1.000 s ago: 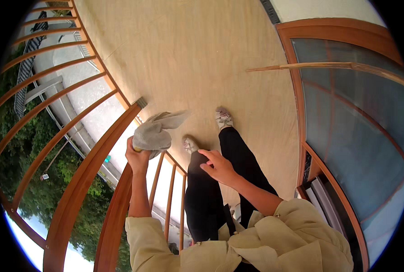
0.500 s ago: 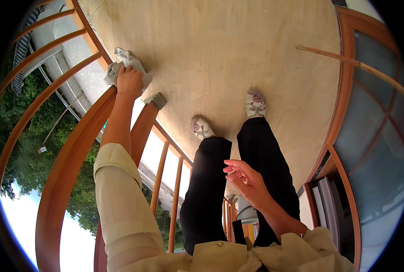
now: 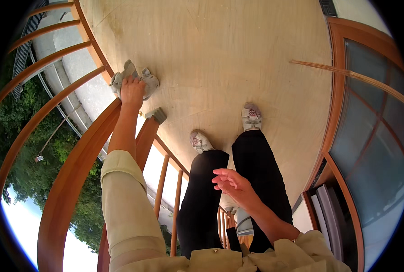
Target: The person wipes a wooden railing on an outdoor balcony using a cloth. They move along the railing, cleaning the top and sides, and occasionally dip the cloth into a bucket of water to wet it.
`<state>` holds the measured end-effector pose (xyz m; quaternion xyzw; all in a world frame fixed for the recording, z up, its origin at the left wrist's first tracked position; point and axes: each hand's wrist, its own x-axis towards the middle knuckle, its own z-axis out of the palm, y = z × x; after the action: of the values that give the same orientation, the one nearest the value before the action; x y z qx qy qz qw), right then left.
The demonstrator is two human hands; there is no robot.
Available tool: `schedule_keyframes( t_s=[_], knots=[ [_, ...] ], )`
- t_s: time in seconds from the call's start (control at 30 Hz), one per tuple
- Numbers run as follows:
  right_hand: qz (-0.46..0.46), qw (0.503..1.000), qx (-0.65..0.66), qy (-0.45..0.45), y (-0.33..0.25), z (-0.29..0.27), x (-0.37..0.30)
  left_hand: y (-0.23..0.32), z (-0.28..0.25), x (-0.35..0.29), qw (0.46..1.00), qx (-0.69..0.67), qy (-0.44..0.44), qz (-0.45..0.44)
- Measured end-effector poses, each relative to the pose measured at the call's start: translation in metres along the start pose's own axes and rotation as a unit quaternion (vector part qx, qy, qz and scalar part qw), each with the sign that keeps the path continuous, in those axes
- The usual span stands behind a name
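Note:
A grey cloth (image 3: 150, 84) is bunched under my left hand (image 3: 132, 93), whose fingers grip and press it on the far end of the reddish-brown wooden handrail (image 3: 66, 181). Folds of it stick out on both sides of the fingers; the part beneath the palm is hidden. In front of my black trousers hangs my right hand (image 3: 234, 186), empty, with its fingers loosely bent and apart from anything.
Wooden balusters (image 3: 52, 95) run along the left, with trees (image 3: 34, 154) beyond. Below the rail a wooden post (image 3: 146, 138) shows a grey end. Pale floor (image 3: 220, 54) spreads ahead. A framed glass door (image 3: 369, 122) and a thin bamboo stick (image 3: 347, 72) are at right.
My left hand and the cloth have shifted slightly right and down in the picture, and the cloth's folds have changed shape. My right hand has moved a little left. The view has tilted somewhat.

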<state>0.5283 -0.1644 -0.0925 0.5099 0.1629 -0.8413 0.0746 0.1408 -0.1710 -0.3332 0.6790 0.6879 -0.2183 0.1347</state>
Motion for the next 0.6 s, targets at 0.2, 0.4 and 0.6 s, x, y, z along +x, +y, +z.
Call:
schedule_keyframes(
  t_s=[0.2,0.4,0.6],
  knots=[
    [0.005,1.0,-0.012,0.025,0.007,-0.009,0.007,0.067,0.005,-0.047,0.946,-0.077,-0.314,-0.009],
    [0.044,0.999,-0.024,-0.003,0.012,-0.012,0.007,0.078,0.017,-0.07,0.978,-0.035,-0.204,0.024],
    [0.027,0.999,-0.04,0.021,0.008,-0.021,0.0,0.115,0.04,-0.101,0.979,-0.07,-0.175,0.074]
  ],
)
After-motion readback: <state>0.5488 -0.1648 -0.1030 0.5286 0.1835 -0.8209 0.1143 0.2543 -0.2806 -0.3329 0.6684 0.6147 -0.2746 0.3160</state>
